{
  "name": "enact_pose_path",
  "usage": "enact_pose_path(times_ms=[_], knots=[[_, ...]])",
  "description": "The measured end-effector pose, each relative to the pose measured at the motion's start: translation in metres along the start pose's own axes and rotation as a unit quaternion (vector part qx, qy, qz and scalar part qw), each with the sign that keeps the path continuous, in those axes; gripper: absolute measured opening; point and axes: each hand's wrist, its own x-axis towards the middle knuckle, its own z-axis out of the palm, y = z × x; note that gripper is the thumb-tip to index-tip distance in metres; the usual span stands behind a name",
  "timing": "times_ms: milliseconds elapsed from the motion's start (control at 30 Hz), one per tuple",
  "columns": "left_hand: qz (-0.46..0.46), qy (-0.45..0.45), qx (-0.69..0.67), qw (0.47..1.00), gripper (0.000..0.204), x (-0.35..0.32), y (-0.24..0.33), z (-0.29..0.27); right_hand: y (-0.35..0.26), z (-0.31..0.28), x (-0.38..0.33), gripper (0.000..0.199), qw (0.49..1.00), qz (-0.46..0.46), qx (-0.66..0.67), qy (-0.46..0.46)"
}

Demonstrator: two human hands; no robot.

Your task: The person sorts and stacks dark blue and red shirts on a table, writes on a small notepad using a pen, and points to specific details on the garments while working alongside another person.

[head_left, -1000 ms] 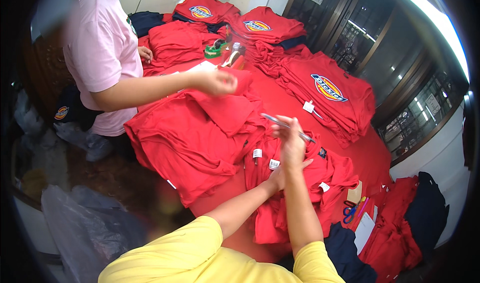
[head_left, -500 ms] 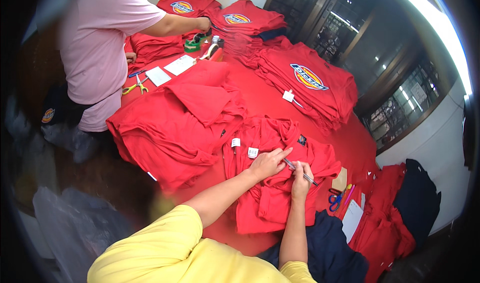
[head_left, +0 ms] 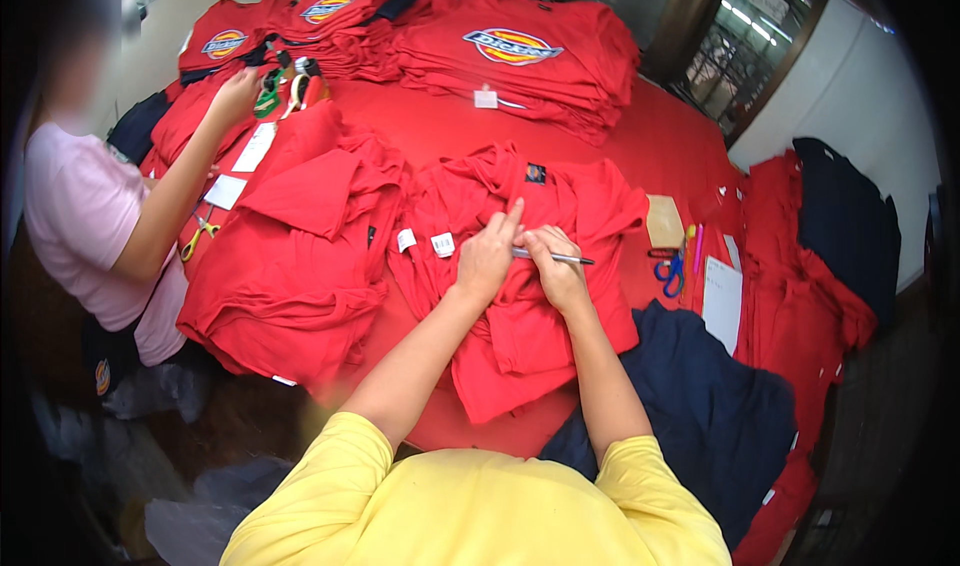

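A crumpled red shirt lies on the red table in front of me, with small white tags near its left side. My left hand presses on the shirt's fabric, index finger stretched out. My right hand rests against it and grips a thin silver pen whose tip points right. Both forearms come up from my yellow sleeves at the lower edge.
Another person in a pink shirt reaches toward the far left corner. Red shirt piles lie left, folded stacks with printed logos at the back. Blue-handled scissors, a cardboard piece and white paper lie right, above dark navy garments.
My hands came down from above the table onto the red shirt and now press it together. The view shifted left. The other person's arm moved from the pile to the far corner.
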Motion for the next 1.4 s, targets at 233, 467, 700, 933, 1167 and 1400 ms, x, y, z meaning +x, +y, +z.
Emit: enact_pose_path(times_ms=[233, 467, 700, 933, 1167, 1400], knots=[[-0.019, 0.019, -0.055, 0.998, 0.047, 0.001, -0.005, 0.005, -0.008, -0.049, -0.004, 0.089, 0.954, 0.101, 0.282, 0.018], [-0.001, 0.013, -0.042, 0.999, 0.042, 0.001, -0.008, 0.006, 0.036, -0.164, -0.018, 0.036, 0.875, 0.067, 0.259, 0.404], [-0.019, 0.027, -0.100, 0.994, 0.043, -0.001, -0.010, 0.008, 0.088, -0.195, -0.048, 0.025, 0.742, 0.126, 0.311, 0.581], [-0.026, 0.018, -0.112, 0.993, 0.047, -0.003, -0.013, 0.007, 0.115, -0.178, -0.050, 0.036, 0.745, 0.229, 0.369, 0.507], [-0.003, 0.026, -0.111, 0.993, 0.052, 0.001, -0.012, 0.008, 0.132, -0.154, -0.050, 0.035, 0.819, 0.259, 0.313, 0.405], [-0.012, 0.021, -0.124, 0.992, 0.051, 0.000, -0.012, 0.007, 0.117, -0.152, -0.046, 0.029, 0.806, 0.289, 0.316, 0.409]])
